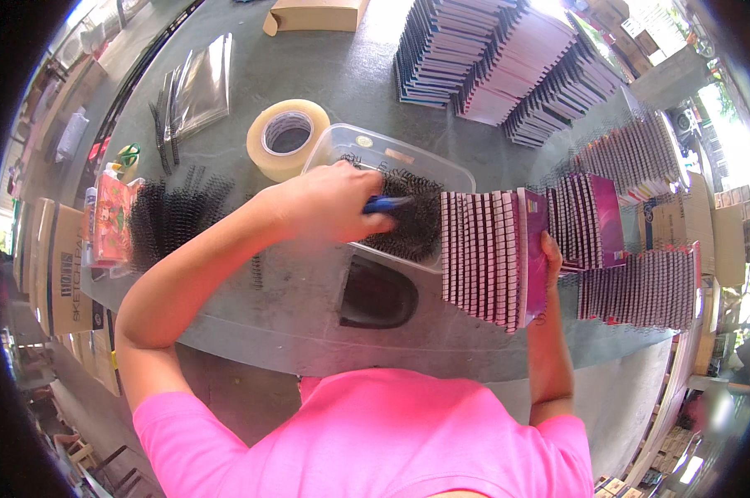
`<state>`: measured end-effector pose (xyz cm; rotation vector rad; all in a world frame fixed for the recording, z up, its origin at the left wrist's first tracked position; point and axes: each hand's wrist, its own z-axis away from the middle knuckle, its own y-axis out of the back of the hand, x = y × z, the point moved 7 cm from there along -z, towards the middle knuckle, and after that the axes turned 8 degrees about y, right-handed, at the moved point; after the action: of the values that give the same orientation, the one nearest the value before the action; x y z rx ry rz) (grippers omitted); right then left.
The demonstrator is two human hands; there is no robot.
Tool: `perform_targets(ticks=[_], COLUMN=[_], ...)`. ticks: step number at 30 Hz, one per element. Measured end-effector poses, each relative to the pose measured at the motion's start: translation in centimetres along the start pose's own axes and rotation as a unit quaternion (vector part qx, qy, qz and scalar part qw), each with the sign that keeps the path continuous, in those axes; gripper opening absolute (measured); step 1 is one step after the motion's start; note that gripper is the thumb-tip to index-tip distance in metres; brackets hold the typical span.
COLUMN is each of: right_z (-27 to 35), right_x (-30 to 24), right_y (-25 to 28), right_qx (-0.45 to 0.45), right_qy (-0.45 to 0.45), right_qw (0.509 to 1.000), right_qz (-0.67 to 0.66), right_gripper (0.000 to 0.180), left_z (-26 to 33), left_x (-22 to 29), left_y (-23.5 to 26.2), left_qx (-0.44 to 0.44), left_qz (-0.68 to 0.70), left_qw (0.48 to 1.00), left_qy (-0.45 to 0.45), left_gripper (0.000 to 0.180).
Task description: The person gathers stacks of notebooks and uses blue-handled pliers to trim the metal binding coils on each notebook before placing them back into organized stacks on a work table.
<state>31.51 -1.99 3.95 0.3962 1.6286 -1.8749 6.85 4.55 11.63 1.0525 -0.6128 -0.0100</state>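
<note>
My left hand (342, 203) is closed around a blue-handled hand tool (383, 203), blurred by motion, its exact kind unclear. Below it stands a clear plastic box (462, 176) holding a heap of short black coil pieces (404, 241). With my right hand (551, 257) I grip a stack of coil-bound notebooks (483, 257) from its right side, where a purple cover shows. The stack's bound edges face left, close to the box's right end. Most of my right fingers are hidden behind the notebooks.
More coil-bound notebook stacks (636, 286) stand at the right, and tall book piles (483, 58) at the back. A tape roll (288, 139), clear plastic sleeves (205, 87) and black coils (180, 207) lie leftward. A black pad (381, 292) lies near the front edge.
</note>
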Motion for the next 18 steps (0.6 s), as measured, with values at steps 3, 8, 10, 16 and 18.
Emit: perform_targets(ticks=[3, 8, 10, 16, 18], right_z=[0.0, 0.5, 1.2, 1.7, 2.1], right_x=[0.2, -0.8, -0.7, 1.1, 1.0], right_y=[0.0, 1.3, 1.7, 0.7, 0.5], right_qx=[-0.017, -0.077, -0.085, -0.107, -0.110], right_qy=[-0.004, 0.087, 0.092, 0.062, 0.065], right_qw=[1.000, 0.992, 0.990, 0.984, 0.983], right_qz=[-0.019, -0.042, -0.063, -0.126, -0.129], right_gripper=[0.055, 0.057, 0.058, 0.058, 0.058], left_z=[0.4, 0.1, 0.5, -0.8, -1.6], left_x=[-2.1, -1.5, -0.5, 2.5, 3.7], left_y=[0.1, -2.1, -4.6, -2.9, -2.4], left_qx=[0.126, -0.174, -0.264, 0.019, 0.028], left_qz=[-0.163, 0.295, 0.491, 0.367, 0.389], left_qw=[0.978, 0.932, 0.822, 0.930, 0.917], left_qy=[0.012, 0.115, 0.115, -0.021, -0.083], left_gripper=[0.030, 0.035, 0.037, 0.031, 0.030])
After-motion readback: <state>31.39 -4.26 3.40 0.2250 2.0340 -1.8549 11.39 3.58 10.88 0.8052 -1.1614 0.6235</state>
